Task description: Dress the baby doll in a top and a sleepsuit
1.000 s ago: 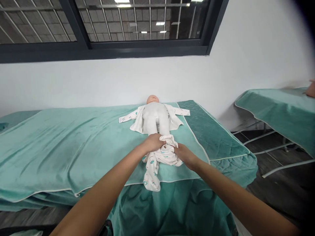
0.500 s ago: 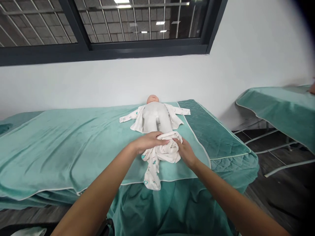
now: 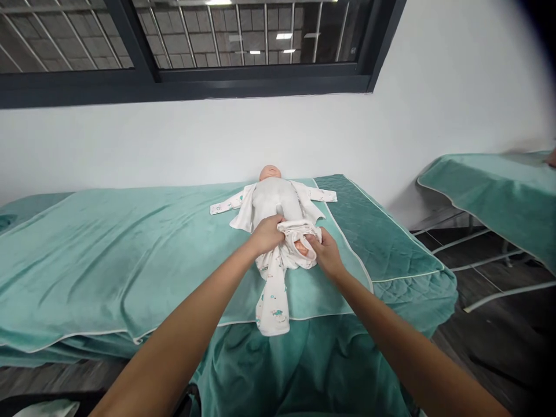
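Note:
A baby doll (image 3: 273, 200) with a grey cloth body lies on its back, head toward the wall. Under it a white patterned top (image 3: 321, 195) is spread open, sleeves out to both sides. White patterned pants (image 3: 274, 298) are bunched at the doll's legs, one leg hanging toward the bed's near edge. My left hand (image 3: 267, 234) is closed on the waistband's left side. My right hand (image 3: 326, 252) pinches the bunched fabric on the right, where a skin-coloured foot (image 3: 301, 248) of the doll shows through the opening.
The doll lies on a green-covered bed (image 3: 174, 231) against a white wall (image 3: 195, 145), below a dark-framed window (image 3: 260, 84). Another green-covered bed (image 3: 499, 185) with metal legs stands at the right, with part of a person's hand (image 3: 551, 158) at its far edge.
Both hands have moved the pants slightly up toward the doll. The fabric on the right has opened around the doll's foot, which now shows, and the loose pant leg lies straighter.

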`<state>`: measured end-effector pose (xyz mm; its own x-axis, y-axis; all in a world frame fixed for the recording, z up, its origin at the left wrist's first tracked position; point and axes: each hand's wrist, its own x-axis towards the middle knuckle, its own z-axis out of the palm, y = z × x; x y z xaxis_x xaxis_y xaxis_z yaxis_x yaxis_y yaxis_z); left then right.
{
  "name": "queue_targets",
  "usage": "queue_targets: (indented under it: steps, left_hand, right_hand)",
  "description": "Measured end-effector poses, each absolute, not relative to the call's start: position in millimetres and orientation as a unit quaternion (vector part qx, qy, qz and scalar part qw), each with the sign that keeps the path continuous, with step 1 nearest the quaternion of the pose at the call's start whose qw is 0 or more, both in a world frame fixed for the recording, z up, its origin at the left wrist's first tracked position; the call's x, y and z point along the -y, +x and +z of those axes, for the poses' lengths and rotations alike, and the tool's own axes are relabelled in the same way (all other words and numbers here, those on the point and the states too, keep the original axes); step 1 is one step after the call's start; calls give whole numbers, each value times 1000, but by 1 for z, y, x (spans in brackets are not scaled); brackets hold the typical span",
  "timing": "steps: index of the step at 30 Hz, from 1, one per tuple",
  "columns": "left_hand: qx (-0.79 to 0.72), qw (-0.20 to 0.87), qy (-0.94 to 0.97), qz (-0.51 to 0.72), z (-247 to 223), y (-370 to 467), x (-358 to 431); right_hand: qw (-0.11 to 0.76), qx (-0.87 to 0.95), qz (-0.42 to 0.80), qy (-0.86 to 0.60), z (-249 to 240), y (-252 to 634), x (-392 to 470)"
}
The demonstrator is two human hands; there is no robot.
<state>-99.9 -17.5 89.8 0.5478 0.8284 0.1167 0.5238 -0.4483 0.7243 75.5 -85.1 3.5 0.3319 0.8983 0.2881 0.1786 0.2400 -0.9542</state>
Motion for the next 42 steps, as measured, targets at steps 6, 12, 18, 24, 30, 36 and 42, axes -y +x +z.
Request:
queue_targets:
  steps: [6,12,18,24,30,36,42]
  left_hand:
    - [-470,242,799,286,86,-96,-3]
    - [-480,253,771,333,84,-89,-9]
    - [-430,400,744,320,89,-108,-6]
    - [-320,648,621,302,89,-140,-3]
    - [-282,646,604,372,91,-121,2]
    - [-304,629,625,347,97,-125,2]
    - [-319,582,694,280,87,-139,-3]
  right_hand:
    - [555,540,295,-559,-6,87,77]
    - [545,553,261,-574,-1,98,53]
    - [535,566,269,-566,0,106,39]
    - [528,606,301,-514,26,104,54]
    - [421,693,318,-492,84,72,50]
    - [414,648,405,-495,95,72,24]
    - [472,565,515,-439,85,73,16]
